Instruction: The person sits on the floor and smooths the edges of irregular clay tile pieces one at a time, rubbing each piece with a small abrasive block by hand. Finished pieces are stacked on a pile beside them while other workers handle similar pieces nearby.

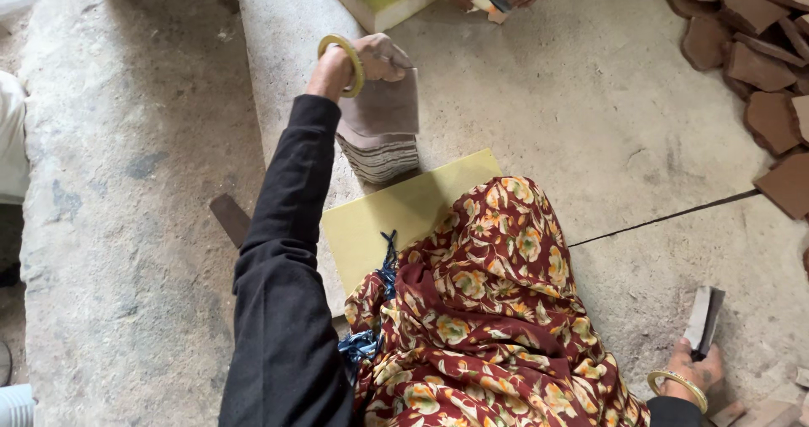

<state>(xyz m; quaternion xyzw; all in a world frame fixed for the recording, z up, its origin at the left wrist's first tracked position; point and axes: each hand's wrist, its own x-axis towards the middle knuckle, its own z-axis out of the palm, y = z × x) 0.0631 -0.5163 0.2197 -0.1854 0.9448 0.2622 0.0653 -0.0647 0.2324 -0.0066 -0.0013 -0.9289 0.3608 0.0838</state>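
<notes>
Left arm in a black sleeve stretched forward, left hand (371,59) curled closed at the far end (a bangle on its wrist), right hand (695,368) low beside the body, fingers closed, wrist bangled too

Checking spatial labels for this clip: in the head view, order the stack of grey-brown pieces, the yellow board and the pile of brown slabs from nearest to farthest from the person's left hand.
1. Stack of grey-brown pieces: directly under the left hand, which rests on it.
2. Yellow board: just below the stack, partly under the floral cloth.
3. Pile of brown slabs: far right edge.
</notes>
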